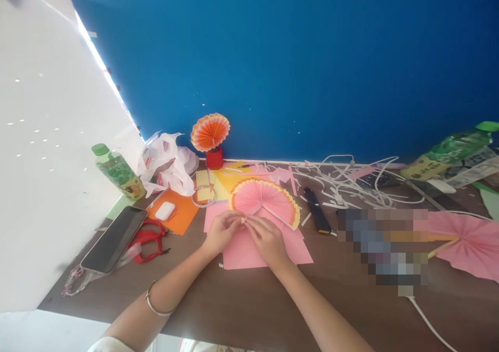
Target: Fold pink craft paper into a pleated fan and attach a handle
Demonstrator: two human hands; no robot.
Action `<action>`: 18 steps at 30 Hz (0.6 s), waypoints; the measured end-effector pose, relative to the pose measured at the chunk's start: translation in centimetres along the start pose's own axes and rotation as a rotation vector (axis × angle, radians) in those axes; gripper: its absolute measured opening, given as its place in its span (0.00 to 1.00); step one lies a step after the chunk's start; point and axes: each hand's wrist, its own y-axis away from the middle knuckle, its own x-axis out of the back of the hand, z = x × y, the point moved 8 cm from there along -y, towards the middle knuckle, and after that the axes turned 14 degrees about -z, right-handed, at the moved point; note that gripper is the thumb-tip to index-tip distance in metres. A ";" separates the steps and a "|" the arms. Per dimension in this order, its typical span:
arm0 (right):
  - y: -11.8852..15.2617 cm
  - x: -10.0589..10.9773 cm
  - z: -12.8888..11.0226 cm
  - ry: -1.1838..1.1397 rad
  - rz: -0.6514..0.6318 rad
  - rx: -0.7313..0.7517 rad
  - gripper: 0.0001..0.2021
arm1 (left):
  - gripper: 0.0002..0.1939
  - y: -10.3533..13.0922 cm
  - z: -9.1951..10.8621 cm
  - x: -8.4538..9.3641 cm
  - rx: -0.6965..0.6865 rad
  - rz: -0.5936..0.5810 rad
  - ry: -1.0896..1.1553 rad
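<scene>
My left hand (225,232) and my right hand (266,238) meet over the middle of the desk, fingertips pinched together. Between them shows a small pale piece (243,220), perhaps paper or tape, too small to name surely. Just beyond my fingers lies a pleated pink paper fan (263,196) with an orange and yellow edge, spread in a half circle. Under the hands and fan are pink paper sheets (244,253). My fingers hide part of the fan's lower edge.
Left are a phone (115,240), red-handled scissors (150,240), a white case (165,211) on orange paper, and a green-capped bottle (119,171). A round paper fan (211,132) stands in a red holder. Right lie a black cutter (317,211), white cables (351,185) and another pink fan (468,240).
</scene>
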 end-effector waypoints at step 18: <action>0.1 -0.3 -1.9 0.324 -0.108 0.148 0.13 | 0.10 0.5 0.7 -1.1 -0.015 0.008 -0.050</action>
